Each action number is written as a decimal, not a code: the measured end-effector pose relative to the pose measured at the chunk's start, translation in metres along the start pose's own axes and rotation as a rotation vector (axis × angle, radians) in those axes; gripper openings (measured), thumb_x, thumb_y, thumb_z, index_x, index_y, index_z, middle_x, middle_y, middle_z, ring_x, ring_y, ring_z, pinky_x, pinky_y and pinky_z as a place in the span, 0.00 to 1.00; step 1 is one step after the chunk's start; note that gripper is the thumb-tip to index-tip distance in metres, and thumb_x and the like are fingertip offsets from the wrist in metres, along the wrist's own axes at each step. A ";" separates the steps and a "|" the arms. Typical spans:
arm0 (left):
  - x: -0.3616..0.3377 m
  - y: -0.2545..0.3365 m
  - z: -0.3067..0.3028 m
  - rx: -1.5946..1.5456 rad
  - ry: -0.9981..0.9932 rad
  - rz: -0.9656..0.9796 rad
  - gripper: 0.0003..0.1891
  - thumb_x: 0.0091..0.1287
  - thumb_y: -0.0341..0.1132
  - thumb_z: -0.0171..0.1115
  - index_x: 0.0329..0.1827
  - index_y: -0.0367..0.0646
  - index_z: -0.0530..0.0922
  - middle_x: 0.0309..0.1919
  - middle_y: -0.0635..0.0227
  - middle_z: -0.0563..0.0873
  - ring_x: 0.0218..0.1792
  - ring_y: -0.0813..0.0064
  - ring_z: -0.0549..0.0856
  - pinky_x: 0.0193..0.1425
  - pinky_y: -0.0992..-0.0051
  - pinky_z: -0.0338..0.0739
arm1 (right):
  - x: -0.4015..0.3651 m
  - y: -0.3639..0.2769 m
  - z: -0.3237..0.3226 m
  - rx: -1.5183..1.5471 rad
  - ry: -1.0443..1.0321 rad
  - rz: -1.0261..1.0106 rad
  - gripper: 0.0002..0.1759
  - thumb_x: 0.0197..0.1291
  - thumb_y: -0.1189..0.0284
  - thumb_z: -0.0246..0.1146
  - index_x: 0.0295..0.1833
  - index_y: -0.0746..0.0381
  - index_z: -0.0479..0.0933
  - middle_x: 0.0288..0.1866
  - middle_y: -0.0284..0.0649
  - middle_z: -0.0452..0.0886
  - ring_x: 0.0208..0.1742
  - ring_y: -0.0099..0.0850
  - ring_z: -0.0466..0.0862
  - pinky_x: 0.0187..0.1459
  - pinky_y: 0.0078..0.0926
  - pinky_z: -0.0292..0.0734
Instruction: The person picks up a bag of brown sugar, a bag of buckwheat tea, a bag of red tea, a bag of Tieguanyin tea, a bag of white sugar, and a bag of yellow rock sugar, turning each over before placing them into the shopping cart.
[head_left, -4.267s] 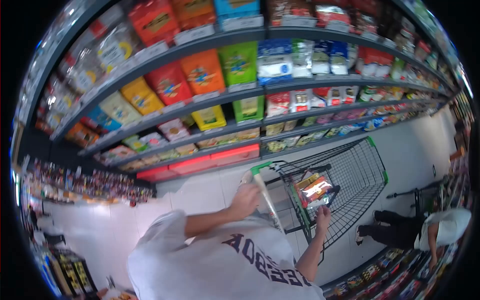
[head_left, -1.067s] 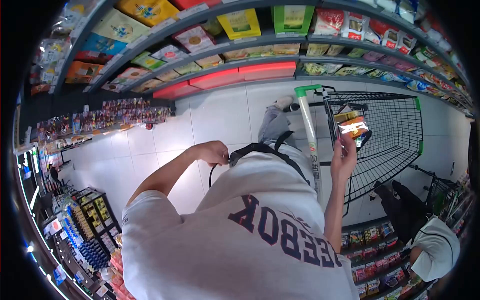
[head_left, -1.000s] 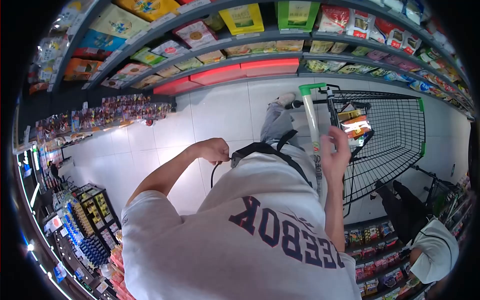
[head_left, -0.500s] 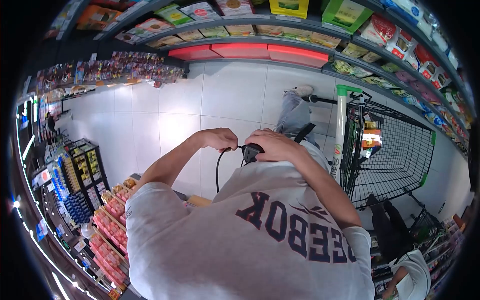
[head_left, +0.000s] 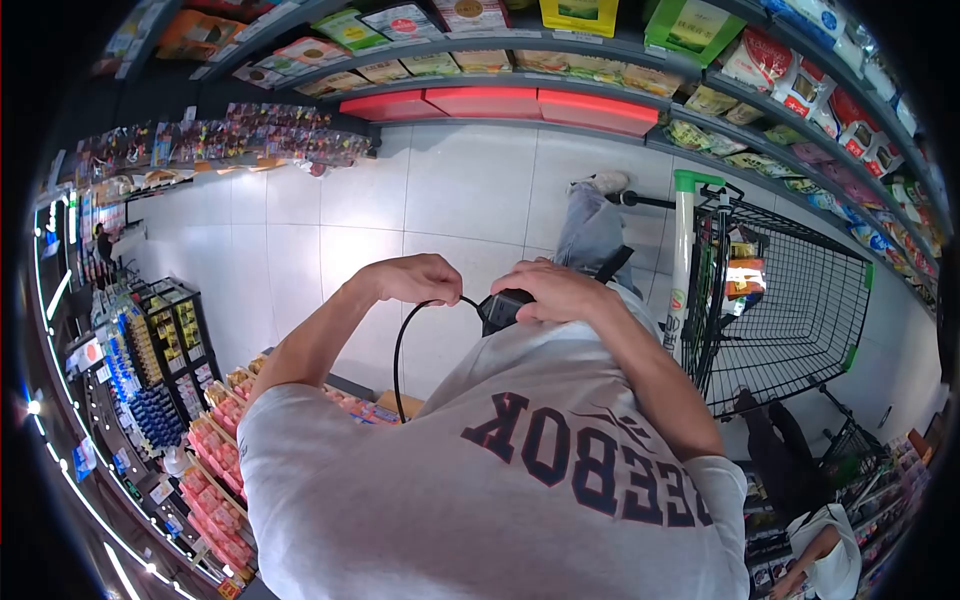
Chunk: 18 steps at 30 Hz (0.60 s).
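In the head view, my left hand (head_left: 420,278) is closed, its fingertips pinching a thin black cable (head_left: 398,350). The cable loops down from these fingers towards my shirt, and its other end runs to a small black box-shaped device (head_left: 503,312) at my waist. My right hand (head_left: 558,290) is wrapped over the device's top and side, thumb against its near face. A black strap (head_left: 613,263) sticks out beyond the right wrist. What kind of device it is, I cannot make out.
A shopping cart (head_left: 800,290) with a green-ended handle stands close on my right, packages inside. Shelves of bagged goods (head_left: 590,70) curve along the front above red boxes (head_left: 480,103). Pink packs (head_left: 215,450) stack at left. Another person (head_left: 825,550) is at lower right.
My left hand has moved left, away from the device, and the cable now bows in a wider loop. The device is tilted and more exposed under my right hand.
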<state>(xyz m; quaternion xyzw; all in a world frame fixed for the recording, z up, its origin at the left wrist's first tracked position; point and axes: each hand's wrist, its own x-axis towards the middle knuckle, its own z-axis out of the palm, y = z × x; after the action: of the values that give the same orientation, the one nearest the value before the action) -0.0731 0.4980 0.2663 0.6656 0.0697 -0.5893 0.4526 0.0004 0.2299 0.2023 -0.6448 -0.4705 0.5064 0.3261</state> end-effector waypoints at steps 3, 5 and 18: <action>-0.003 0.002 0.001 0.003 -0.121 0.013 0.12 0.69 0.39 0.63 0.34 0.38 0.83 0.20 0.76 0.78 0.24 0.84 0.75 0.29 0.77 0.70 | -0.002 0.001 0.000 -0.014 -0.012 0.013 0.34 0.57 0.69 0.74 0.71 0.47 0.76 0.63 0.46 0.81 0.68 0.50 0.77 0.70 0.43 0.74; -0.010 0.012 0.010 0.006 -0.244 0.007 0.12 0.69 0.38 0.64 0.35 0.37 0.84 0.21 0.74 0.79 0.24 0.83 0.76 0.28 0.76 0.71 | -0.001 0.002 0.005 -0.036 -0.018 0.052 0.34 0.58 0.68 0.74 0.72 0.47 0.75 0.64 0.46 0.81 0.68 0.51 0.77 0.69 0.43 0.74; -0.005 0.009 0.036 0.351 -0.612 -0.156 0.15 0.69 0.41 0.67 0.37 0.35 0.87 0.26 0.66 0.88 0.27 0.77 0.87 0.32 0.75 0.79 | -0.003 -0.011 0.002 -0.064 -0.068 0.174 0.34 0.60 0.69 0.70 0.74 0.45 0.74 0.65 0.46 0.80 0.70 0.51 0.76 0.68 0.44 0.76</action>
<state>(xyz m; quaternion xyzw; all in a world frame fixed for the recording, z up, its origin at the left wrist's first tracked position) -0.0952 0.4704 0.2788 0.5187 -0.1205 -0.7971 0.2849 -0.0043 0.2310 0.2124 -0.6756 -0.4396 0.5392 0.2442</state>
